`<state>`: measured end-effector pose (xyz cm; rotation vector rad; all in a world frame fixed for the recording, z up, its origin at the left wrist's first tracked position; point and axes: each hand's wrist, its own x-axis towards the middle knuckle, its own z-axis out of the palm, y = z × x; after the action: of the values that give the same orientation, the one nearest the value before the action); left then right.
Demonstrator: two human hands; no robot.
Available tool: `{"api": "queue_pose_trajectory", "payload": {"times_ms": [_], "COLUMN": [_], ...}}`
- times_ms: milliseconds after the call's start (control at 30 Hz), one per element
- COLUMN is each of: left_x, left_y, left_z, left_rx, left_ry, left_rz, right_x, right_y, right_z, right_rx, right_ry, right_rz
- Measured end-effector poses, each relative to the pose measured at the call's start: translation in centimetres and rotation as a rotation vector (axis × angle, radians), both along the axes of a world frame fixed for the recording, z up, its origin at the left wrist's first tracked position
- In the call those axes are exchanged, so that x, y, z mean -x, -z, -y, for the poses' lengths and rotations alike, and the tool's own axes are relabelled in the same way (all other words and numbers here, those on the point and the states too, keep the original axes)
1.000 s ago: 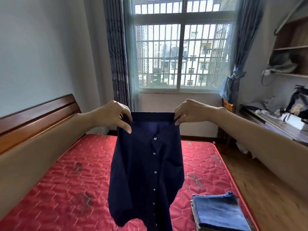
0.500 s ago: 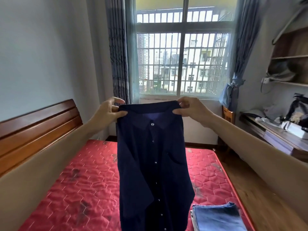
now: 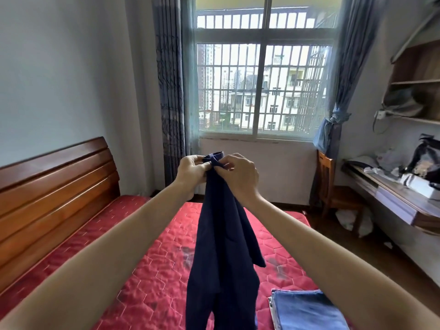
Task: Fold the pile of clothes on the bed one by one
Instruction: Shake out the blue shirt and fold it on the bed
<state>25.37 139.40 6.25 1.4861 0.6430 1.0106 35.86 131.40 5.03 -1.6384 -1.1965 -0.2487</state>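
- The navy shirt [image 3: 223, 246] hung in the middle of the frame, raised well above the red mattress [image 3: 147, 270] so that its full length could drop free without dragging on the quilting.
- The left hand [image 3: 191, 172] pinched the top edge of the shirt at centre frame, fingers curled onto the cloth near the collar.
- The right hand [image 3: 238, 173] pinched the same bunched top edge from the other side, its fingertips touching those of the left; it looked as though the two shoulder points had been laid together to halve the shirt lengthwise.
- Held this way, the cloth fell in one narrow doubled column, a loose flap, perhaps a sleeve, jutting toward the right of centre.
- A folded pile of blue denim [image 3: 307, 310] lay at the lower right of the frame on the mattress, square-edged, probably the place for finished pieces.
- I judged the shirt to be mid-fold: halved in the air, not yet laid down.
- No unfolded heap was visible in the frame, so how much of the task remained could not be told.
- The wooden headboard [image 3: 52, 186] ran along the left edge; a desk [image 3: 390, 201] stood at the right.
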Motion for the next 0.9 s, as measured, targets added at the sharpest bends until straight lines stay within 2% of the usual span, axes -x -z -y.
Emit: {"api": "queue_pose_trajectory", "payload": {"times_ms": [100, 167, 233, 333, 400, 533, 600, 733, 900], "left_x": [0.5, 1.0, 1.5, 2.1, 2.5, 2.8, 3.0, 3.7, 4.2], "left_y": [-0.4, -0.7, -0.7, -0.7, -0.8, -1.5, -1.6, -0.5, 4.7], "left_z": [0.6, 0.7, 0.5, -0.1, -0.1, 0.7, 1.2, 1.6, 1.6], "left_rx": [0.04, 0.066, 0.055, -0.024, -0.144, -0.506, -0.567, -0.491, -0.401], "left_ry": [0.063, 0.146, 0.144, 0.067, 0.1, 0.086, 0.036, 0.019, 0.18], "left_rz": [0.118, 0.195, 0.212, 0.154, 0.065, -0.166, -0.198, -0.095, -0.071], "right_x": [0.3, 0.3, 0.2, -0.2, -0.5, -1.2, -1.5, -2.3, -3.6], "right_y": [0.0, -0.2, -0.3, -1.0, -2.0, -4.1, -4.7, -5.1, -5.7], "right_z": [0.3, 0.3, 0.3, 0.3, 0.4, 0.2, 0.0, 0.4, 1.1], "right_rx": [-0.076, -0.052, 0.008, 0.02, 0.057, 0.293, 0.373, 0.367, 0.308], "right_ry": [-0.091, -0.191, -0.272, -0.271, -0.214, -0.324, -0.271, -0.192, -0.179], "right_rz": [0.042, 0.086, 0.137, 0.201, 0.286, 0.338, 0.401, 0.491, 0.42]}}
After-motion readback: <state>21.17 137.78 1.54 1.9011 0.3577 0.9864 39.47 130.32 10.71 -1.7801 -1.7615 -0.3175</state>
